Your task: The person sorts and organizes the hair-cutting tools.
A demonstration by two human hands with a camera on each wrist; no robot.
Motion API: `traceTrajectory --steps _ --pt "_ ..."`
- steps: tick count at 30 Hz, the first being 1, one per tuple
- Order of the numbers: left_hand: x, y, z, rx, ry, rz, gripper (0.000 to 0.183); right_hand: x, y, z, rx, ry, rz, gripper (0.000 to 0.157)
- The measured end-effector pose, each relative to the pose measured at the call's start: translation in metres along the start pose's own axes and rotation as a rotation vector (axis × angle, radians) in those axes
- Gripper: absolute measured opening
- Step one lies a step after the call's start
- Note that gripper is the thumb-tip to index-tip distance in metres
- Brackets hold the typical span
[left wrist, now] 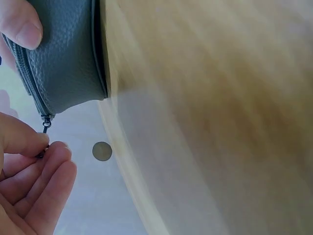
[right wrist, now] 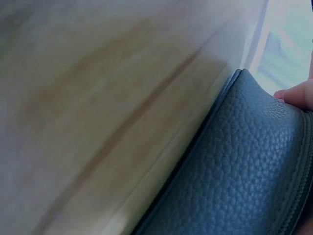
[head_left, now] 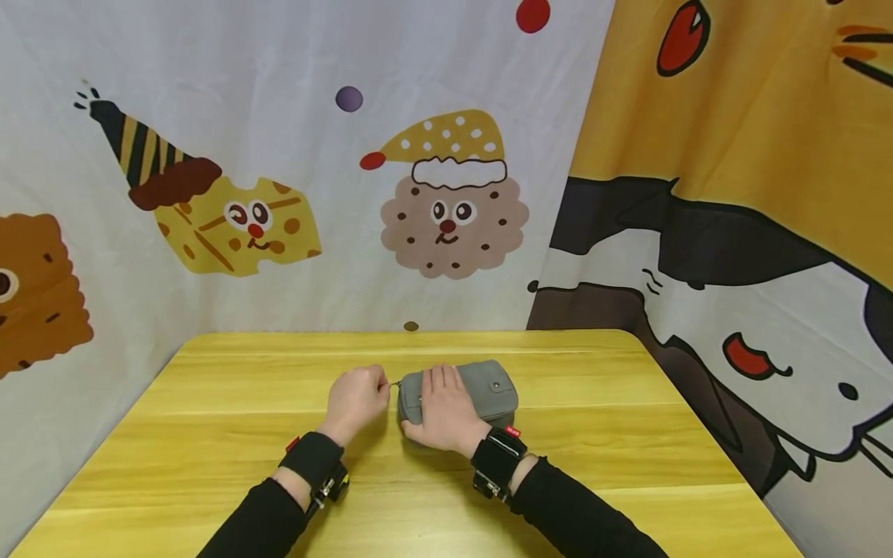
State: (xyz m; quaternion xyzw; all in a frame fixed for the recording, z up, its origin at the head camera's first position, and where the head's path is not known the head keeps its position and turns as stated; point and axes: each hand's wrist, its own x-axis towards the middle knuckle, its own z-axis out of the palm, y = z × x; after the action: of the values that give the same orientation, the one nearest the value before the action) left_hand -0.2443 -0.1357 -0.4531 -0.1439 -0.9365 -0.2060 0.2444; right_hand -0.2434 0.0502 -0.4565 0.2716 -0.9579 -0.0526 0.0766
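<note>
A grey grained pouch [head_left: 491, 387] lies on the wooden table, with a snap button on its top face. Its zip [left wrist: 30, 88] runs along the upper edge. My left hand [head_left: 357, 399] is beside the pouch's left end, pinching the small dark zip pull [left wrist: 46, 125] between thumb and fingers. The slider sits at the pouch corner. With fingers laid over the top and the thumb on the near side wall, my right hand [head_left: 446, 415] holds the pouch. In the right wrist view the thumb [right wrist: 297, 95] shows at the pouch's end.
The yellow wooden table [head_left: 614, 434] has rounded far corners. Behind it hangs a white cloth [head_left: 279, 93] printed with cartoon biscuits and cheese. A yellow patterned cloth [head_left: 628, 132] hangs at the right. Both wrists wear black straps [head_left: 498, 461] with small devices.
</note>
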Motion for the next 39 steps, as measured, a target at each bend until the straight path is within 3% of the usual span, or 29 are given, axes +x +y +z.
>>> traceTrajectory --steps 6,13,26,39 --pt "0.008 -0.001 0.002 0.007 0.000 -0.001 0.020 -0.001 0.001 0.001 0.013 0.030 -0.004 0.095" --pt "0.015 -0.001 0.005 0.014 -0.044 0.000 0.020 -0.002 0.001 0.001 0.038 0.009 -0.002 0.095" --pt "0.035 -0.003 0.010 0.041 -0.130 0.066 0.018 -0.004 0.002 0.001 0.128 -0.002 -0.006 0.095" --pt "0.047 -0.001 0.017 0.043 -0.147 0.090 0.025 -0.003 0.004 0.005 0.133 0.003 -0.014 0.095"
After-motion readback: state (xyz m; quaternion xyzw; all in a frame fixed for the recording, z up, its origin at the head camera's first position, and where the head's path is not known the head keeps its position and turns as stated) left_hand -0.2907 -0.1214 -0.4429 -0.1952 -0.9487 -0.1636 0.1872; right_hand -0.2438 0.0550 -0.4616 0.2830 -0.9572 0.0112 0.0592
